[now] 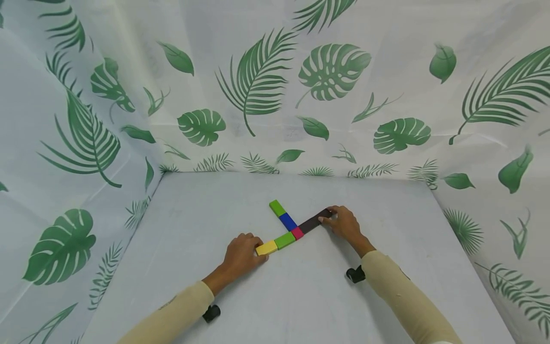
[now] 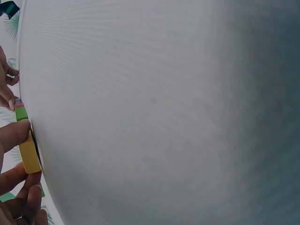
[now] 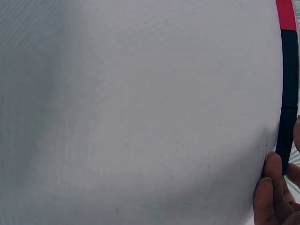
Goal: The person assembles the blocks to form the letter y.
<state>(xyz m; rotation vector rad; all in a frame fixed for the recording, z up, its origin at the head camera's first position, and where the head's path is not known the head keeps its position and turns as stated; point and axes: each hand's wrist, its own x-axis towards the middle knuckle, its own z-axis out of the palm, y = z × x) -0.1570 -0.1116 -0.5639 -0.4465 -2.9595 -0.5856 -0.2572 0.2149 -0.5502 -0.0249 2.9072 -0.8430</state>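
Note:
Flat coloured blocks lie end to end on the white surface in a slanting row: yellow block (image 1: 267,248), green block (image 1: 285,241), red block (image 1: 297,233), then two black blocks (image 1: 308,225). From the red block a branch runs up and left, made of a blue block (image 1: 288,221) and another green block (image 1: 277,208). My left hand (image 1: 240,254) pinches the yellow block at the row's left end, between thumb and fingers. At the other end, my right hand (image 1: 345,223) holds the outer black block (image 3: 285,138) by its end, thumb on one side and fingers on the other.
The white tabletop (image 1: 296,296) extends around the blocks. Behind and beside it hangs a leaf-printed sheet (image 1: 275,148). A black device (image 1: 355,274) sits under the right wrist, and a similar black device (image 1: 212,313) under the left.

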